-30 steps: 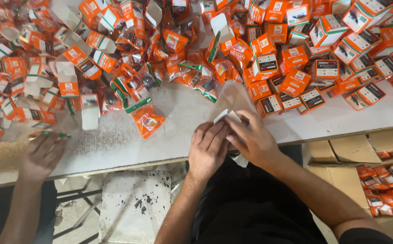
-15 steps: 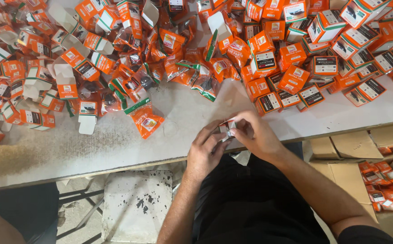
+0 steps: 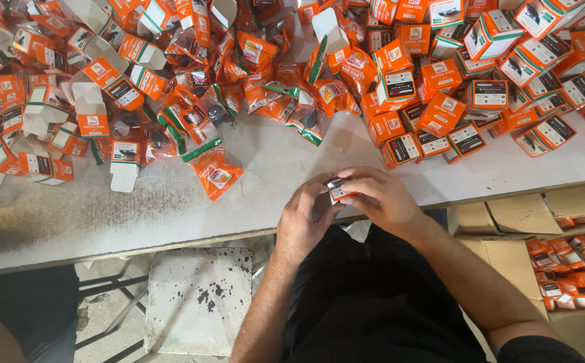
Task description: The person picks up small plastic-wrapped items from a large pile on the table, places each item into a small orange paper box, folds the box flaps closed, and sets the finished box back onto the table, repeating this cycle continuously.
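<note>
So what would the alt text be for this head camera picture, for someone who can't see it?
A person's left hand and right hand together hold a small orange box at the edge of a white table. Orange boxes and orange packets lie heaped across it.

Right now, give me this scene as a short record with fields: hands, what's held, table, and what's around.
left hand: on the small orange box, at the table's near edge
right hand: fingers curled over the same box
small orange box: held between both hands
table: pale top; heaps of orange boxes, many with flaps open
cardboard carton: lower right, holds more boxes
</note>
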The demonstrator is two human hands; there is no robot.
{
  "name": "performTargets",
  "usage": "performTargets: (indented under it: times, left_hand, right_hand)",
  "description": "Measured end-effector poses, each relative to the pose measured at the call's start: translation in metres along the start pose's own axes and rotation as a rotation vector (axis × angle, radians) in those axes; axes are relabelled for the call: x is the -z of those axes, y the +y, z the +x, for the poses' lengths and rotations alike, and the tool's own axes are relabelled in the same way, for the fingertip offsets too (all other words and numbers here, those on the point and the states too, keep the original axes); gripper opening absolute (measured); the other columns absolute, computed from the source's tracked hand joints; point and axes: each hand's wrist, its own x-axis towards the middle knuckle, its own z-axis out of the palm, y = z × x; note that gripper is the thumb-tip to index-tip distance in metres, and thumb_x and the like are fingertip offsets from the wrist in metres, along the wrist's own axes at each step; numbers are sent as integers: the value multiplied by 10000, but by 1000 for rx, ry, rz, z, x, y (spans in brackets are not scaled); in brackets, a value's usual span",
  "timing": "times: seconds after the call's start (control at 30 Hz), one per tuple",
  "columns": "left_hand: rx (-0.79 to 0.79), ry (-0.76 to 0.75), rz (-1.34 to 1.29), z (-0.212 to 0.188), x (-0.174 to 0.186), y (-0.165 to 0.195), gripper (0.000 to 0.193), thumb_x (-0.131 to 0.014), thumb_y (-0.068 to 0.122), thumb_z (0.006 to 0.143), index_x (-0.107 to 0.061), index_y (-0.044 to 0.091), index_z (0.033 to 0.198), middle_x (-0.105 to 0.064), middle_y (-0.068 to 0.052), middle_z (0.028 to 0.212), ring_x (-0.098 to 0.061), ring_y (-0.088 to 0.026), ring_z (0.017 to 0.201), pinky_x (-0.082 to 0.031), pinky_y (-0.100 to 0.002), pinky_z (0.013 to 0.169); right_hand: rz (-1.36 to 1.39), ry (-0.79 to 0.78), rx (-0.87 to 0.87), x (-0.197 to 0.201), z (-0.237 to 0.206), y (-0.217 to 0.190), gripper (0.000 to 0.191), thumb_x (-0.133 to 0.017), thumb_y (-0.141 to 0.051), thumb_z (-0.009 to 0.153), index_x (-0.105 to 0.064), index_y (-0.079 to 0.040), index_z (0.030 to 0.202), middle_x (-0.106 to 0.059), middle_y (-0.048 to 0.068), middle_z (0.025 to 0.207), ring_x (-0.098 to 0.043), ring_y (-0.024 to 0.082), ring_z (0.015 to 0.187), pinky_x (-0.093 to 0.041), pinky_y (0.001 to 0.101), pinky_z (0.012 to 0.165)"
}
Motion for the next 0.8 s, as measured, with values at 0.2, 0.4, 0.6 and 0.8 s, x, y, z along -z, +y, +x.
performTargets:
  times: [0.2,0.4,0.6,0.8]
  left_hand:
    - [-80,7,127,-4,2,2,373,-840,82,843,-581,71,1111,-618,-135,1363,-678,-341,1178,-601,-396,932]
    - [-278,-45,277,7,11,16,221,-766,38,854,-636,82,1027,-578,-144,1387,-566,-398,1324,-517,-473,1071]
    - [-187,-3,123,65,41,11,320,-685,-52,867,-644,9,1178,-622,-208,1273,-623,-423,1181,-540,-473,1009]
    - [-240,217,284,221,13,-50,201,-736,84,965,-680,59,1156,-691,-149,1108,-667,-374,1061,-555,-455,914]
  right_hand:
    - [-207,-78,156,10,1,-6,345,-803,-125,842,-649,-73,1145,-612,154,1381,-619,367,1148,-513,448,952]
    - [-461,-120,171,10,-5,-14,397,-756,-40,786,-666,-81,1170,-593,158,1369,-651,336,1095,-536,453,915]
    - [-318,210,139,51,9,-15,391,-693,87,876,-665,-84,1227,-583,188,1313,-668,285,1045,-572,388,857]
    - [-545,665,6,83,28,-31,223,-659,64,1068,-646,-4,1280,-566,220,1433,-687,319,1080,-587,414,934]
